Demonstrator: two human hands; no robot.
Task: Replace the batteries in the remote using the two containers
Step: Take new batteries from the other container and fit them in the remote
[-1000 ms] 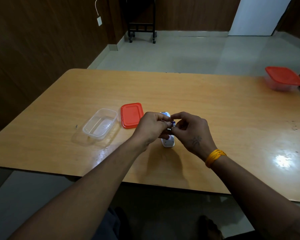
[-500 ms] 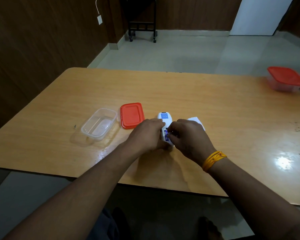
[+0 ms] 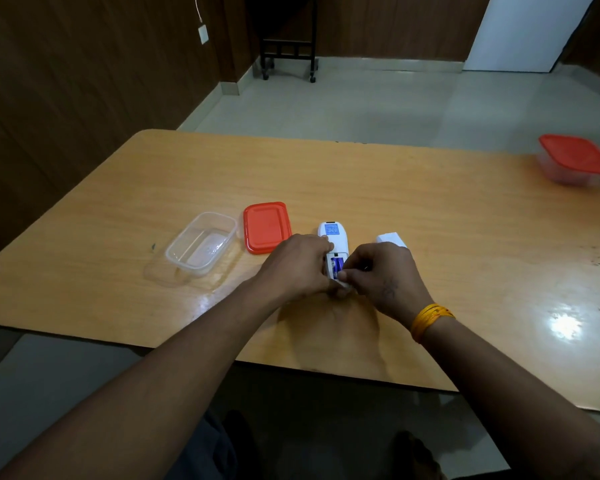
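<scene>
Wood-panelled walls and a pale tiled floor are framing one tan table (image 3: 413,209). Lying face-down near its front edge is one white remote (image 3: 335,239), its battery bay open with one blue battery (image 3: 337,266) showing. Sitting at its 9 o'clock are one red lid (image 3: 265,226) and, further out, one clear open container (image 3: 201,242). A second container (image 3: 574,164), lidded red, is sitting at 2 o'clock by the far right edge, with bare tabletop stretching between. One white cover (image 3: 390,238) is lying just beside at 3 o'clock. The left hand (image 3: 297,268) is curling around the remote's left side, bracing it. The right hand (image 3: 383,275) is pinching narrow at the bay's near end; what its fingertips are gripping cannot be told.
</scene>
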